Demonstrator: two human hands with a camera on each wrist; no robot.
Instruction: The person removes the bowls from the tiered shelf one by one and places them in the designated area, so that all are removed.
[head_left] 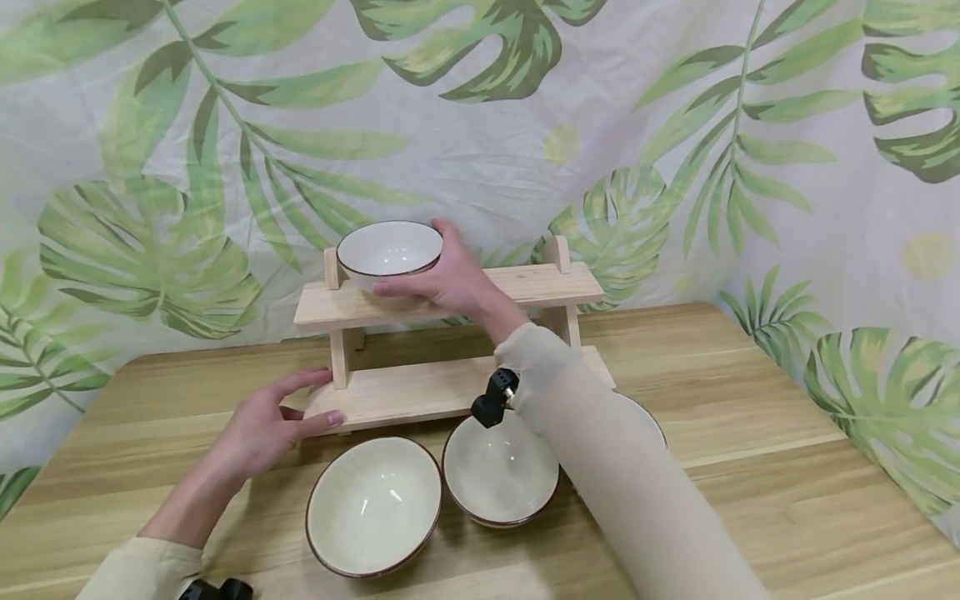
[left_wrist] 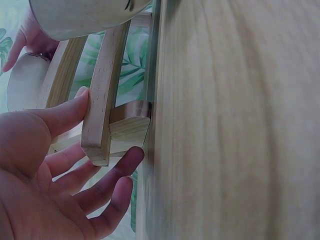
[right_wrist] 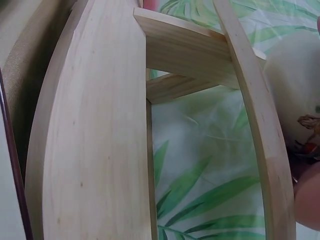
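Observation:
At the left end of the top tier of a two-tier wooden shelf, my right hand grips a white bowl with a dark rim. Thumb in front and fingers behind, it holds the bowl's right side. Whether the base touches the tier I cannot tell. My left hand holds the left end of the lower tier. In the left wrist view its thumb presses one face of the plank, with the fingers on the other side. The right wrist view shows the bowl's patterned outside beyond the upper plank.
In front of the shelf stand a cream bowl and a second bowl beside it. A third bowl is mostly behind my right sleeve. Leaf-printed cloth hangs behind the wooden table.

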